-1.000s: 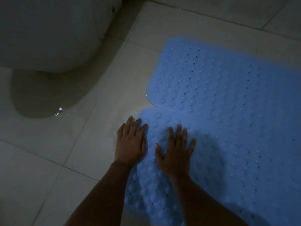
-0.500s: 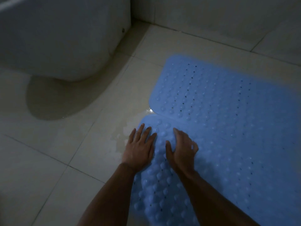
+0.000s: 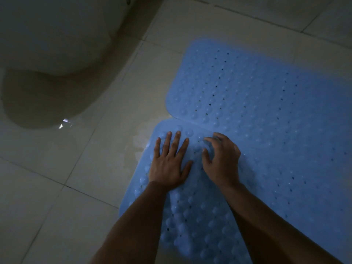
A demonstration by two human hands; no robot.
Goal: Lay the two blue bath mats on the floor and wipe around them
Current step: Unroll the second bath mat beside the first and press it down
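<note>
Left hand [image 3: 168, 162] flat, fingers straight and spread, pressing the near mat [image 3: 192, 212] by its left edge; right hand [image 3: 222, 159] just beside it, fingers curled with tips on the bumps, holding nothing. Far mat [image 3: 257, 103] straight ahead of both hands, long axis running rightward, its near edge overlapping the near mat's just past the fingertips. Both blue, studded, perforated, down on wet tile [image 3: 106, 141].

To your left, the pale tiled floor [image 3: 80, 197] lies open beside the near blue studded rubber bath mat [image 3: 192, 218]. Farther left and ahead, the white rounded toilet base [image 3: 53, 35] blocks the way, with a wet patch [image 3: 137, 145] between it and that mat. The far blue perforated rubber mat [image 3: 257, 96] fills the floor ahead and right.
</note>
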